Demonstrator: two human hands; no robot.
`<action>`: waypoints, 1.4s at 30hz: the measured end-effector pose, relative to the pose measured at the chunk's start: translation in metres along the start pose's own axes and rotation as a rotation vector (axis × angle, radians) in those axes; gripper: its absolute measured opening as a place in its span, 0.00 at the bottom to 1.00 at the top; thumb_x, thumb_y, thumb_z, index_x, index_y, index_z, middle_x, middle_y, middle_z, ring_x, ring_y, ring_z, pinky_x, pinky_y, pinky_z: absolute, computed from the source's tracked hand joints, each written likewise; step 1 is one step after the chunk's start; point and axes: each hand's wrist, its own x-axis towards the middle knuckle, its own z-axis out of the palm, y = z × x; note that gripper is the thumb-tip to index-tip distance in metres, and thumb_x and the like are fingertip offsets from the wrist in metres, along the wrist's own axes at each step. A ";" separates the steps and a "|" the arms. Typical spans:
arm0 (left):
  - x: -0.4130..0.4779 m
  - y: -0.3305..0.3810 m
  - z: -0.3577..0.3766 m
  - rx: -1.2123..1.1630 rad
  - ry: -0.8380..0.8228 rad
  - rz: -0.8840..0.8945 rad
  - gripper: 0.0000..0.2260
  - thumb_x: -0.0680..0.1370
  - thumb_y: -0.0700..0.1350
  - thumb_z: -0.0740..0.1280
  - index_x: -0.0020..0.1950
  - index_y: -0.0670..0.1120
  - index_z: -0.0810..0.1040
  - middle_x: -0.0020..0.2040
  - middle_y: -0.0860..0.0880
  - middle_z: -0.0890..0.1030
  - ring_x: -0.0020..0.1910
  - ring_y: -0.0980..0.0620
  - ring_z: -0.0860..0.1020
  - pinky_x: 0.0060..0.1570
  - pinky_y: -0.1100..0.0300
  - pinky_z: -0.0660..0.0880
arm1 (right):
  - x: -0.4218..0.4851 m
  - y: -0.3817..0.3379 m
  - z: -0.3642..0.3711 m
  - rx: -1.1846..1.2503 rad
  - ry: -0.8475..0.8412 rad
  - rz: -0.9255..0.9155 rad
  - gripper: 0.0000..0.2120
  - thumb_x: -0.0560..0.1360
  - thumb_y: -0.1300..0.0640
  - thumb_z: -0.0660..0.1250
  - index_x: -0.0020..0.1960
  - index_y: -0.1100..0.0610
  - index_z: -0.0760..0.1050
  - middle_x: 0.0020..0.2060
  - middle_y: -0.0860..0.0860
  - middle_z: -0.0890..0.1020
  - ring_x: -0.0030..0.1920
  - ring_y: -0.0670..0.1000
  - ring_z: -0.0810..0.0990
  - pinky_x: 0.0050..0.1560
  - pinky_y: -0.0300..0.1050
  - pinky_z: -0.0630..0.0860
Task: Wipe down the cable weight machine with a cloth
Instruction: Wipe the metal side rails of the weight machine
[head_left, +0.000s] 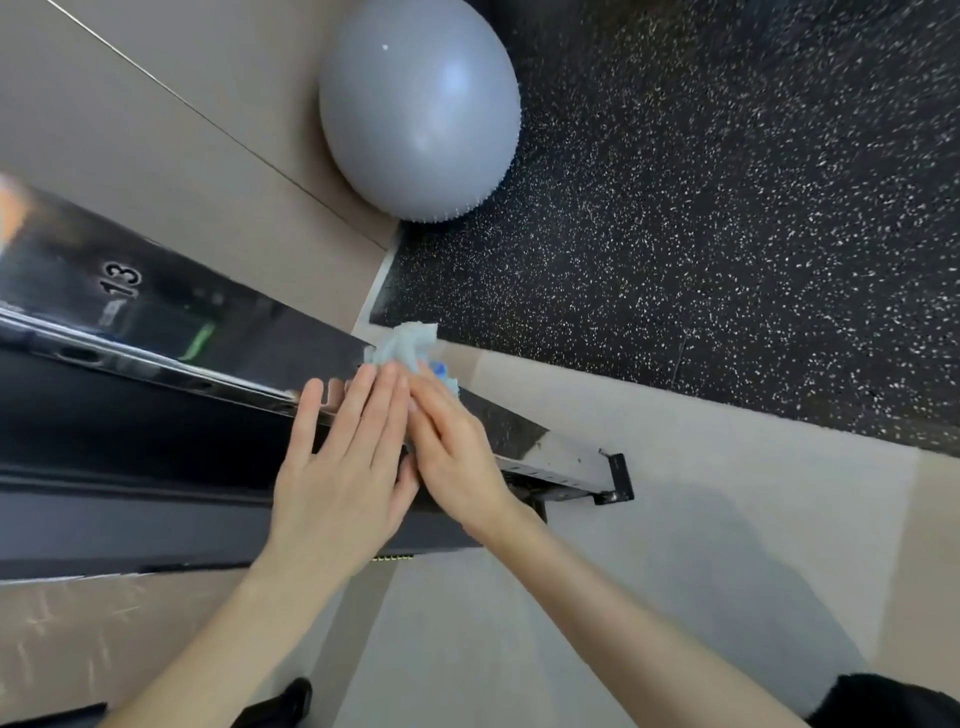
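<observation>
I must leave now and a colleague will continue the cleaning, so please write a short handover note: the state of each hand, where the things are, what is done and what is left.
Left hand: open, flat on the machine's chrome rail, fingers straight, tips beside the cloth.
Right hand: open, fingers straight, pressing the light blue cloth on the rail.
Cloth: bunched up, partway along the rail, short of the black end cap.
Done: the picture does not show which parts are already wiped.
Left: probably the rail toward the 13 mark and the dark frame.
</observation>
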 end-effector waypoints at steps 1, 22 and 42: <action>0.000 0.004 0.004 0.005 0.005 -0.018 0.24 0.80 0.47 0.59 0.72 0.34 0.69 0.72 0.38 0.70 0.71 0.41 0.69 0.75 0.41 0.48 | 0.000 0.008 -0.003 -0.014 -0.009 -0.040 0.18 0.82 0.63 0.55 0.71 0.54 0.67 0.68 0.42 0.67 0.73 0.40 0.59 0.72 0.34 0.53; -0.015 0.111 0.095 0.122 0.123 -0.113 0.20 0.81 0.40 0.57 0.71 0.34 0.70 0.71 0.37 0.71 0.71 0.40 0.69 0.74 0.40 0.49 | -0.017 0.150 -0.050 -0.059 0.022 -0.143 0.16 0.82 0.61 0.56 0.69 0.60 0.71 0.67 0.54 0.74 0.71 0.49 0.66 0.72 0.49 0.61; -0.020 0.202 0.169 0.107 0.037 -0.016 0.20 0.81 0.40 0.56 0.71 0.34 0.70 0.72 0.38 0.70 0.72 0.41 0.67 0.75 0.40 0.45 | -0.054 0.271 -0.098 -0.053 0.125 -0.022 0.16 0.81 0.62 0.57 0.68 0.57 0.71 0.66 0.49 0.75 0.72 0.47 0.65 0.72 0.47 0.62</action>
